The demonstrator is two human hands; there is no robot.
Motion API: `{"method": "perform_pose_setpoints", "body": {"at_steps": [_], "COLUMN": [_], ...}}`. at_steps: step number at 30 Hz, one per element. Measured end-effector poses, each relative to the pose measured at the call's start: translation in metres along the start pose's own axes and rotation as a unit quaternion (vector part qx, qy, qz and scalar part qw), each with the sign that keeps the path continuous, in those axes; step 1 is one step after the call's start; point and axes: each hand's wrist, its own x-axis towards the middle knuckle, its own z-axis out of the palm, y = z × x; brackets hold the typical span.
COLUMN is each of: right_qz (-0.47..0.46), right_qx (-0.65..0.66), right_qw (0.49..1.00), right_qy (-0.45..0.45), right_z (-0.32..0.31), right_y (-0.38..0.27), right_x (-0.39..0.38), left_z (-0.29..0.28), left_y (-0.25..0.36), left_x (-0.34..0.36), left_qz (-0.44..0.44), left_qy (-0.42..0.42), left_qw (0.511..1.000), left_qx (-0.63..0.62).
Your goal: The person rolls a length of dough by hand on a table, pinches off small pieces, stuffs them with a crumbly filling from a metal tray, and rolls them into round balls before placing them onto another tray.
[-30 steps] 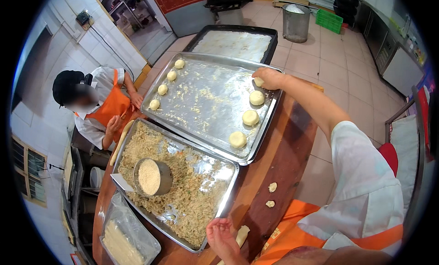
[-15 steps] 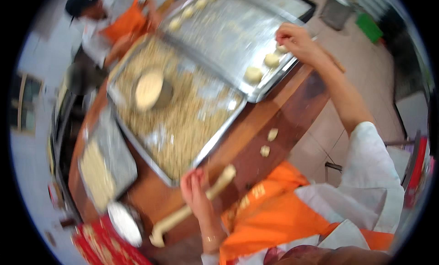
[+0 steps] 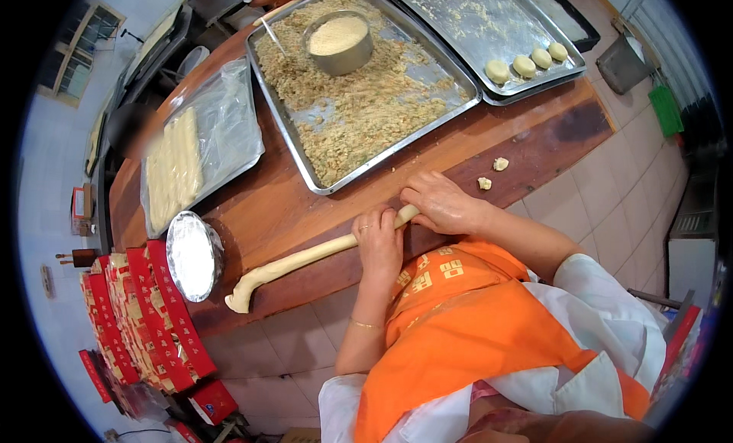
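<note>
A long pale dough rope (image 3: 305, 258) runs slantwise along the table's near edge, its far-left end curled and torn. My left hand (image 3: 379, 240) is closed round the rope close to its right end. Right beside it, my right hand (image 3: 443, 202) grips the tip of the rope, fingers curled over it; part of that end is hidden under the fingers. Two small lumps of dough, one (image 3: 500, 164) a little beyond the other (image 3: 484, 183), lie on the wood to the right of my hands.
Beyond my hands sits a metal tray (image 3: 401, 147) of crumbly filling (image 3: 343, 149) holding a metal bowl (image 3: 345, 63). Several dough balls (image 3: 524, 66) line another tray (image 3: 458, 30). At left are plastic-covered dough strips (image 3: 174, 168), a foil-topped bowl (image 3: 192, 256) and red boxes (image 3: 156, 321).
My right hand has come back from the dough balls on the far tray to the rope. My left hand, loosely raised over the rope before, now holds it. The view has swung.
</note>
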Motion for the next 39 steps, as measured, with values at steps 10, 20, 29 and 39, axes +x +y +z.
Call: {"method": "perform_pose_setpoints", "body": {"at_steps": [10,20,29,39], "right_qz": [0.103,0.108,0.259,0.203], "right_qx": [0.027,0.138,0.565,0.191], "right_qw": [0.975,0.974,0.783,0.959], "right_qy": [-0.195,-0.142,-0.03,-0.058], "right_z": [-0.002,0.011,-0.021,-0.029], "right_y": [-0.016,0.003,0.025,0.008], "right_x": [0.016,-0.007,-0.019,-0.039], "left_z": [0.007,0.029,-0.002,-0.005], "left_y": [0.003,0.014,0.018,0.044], "left_x": [0.006,0.014,0.034,0.032], "left_qz": [0.059,0.046,0.005,-0.061], "left_qy": [0.026,-0.02,-0.018,-0.079], "left_qw": [0.995,0.979,0.998,0.954], "left_qx": [0.077,0.2,0.057,-0.283]}}
